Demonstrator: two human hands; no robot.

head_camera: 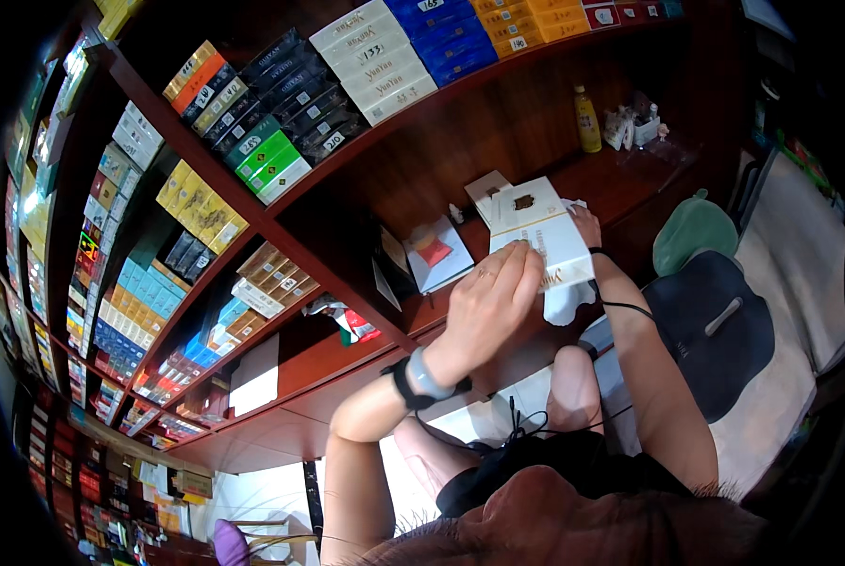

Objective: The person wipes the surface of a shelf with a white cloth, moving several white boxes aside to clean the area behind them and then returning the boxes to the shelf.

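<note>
A white carton (pixel 560 237) with gold lettering and a dark emblem is tilted above the desk in front of me. My left hand (pixel 496 301) lies over its near left edge, fingers together on the printed face and thumb hidden. At the far right edge, my right hand (pixel 586 225) grips the carton, its fingers partly hidden behind it. A crumpled white cloth or tissue (pixel 567 305) hangs beneath the carton, and some white also shows by my right hand. Another pale box (pixel 484 188) sticks out behind the carton's far left corner.
Stacked cigarette cartons (pixel 373 60) with handwritten price tags fill the wooden shelves (pixel 316 170) above and left. On the desk (pixel 624 194) are a yellow bottle (pixel 586 120), small items and a white pad (pixel 440 255) with a red packet. A dark cushion (pixel 712 332) rests on the right.
</note>
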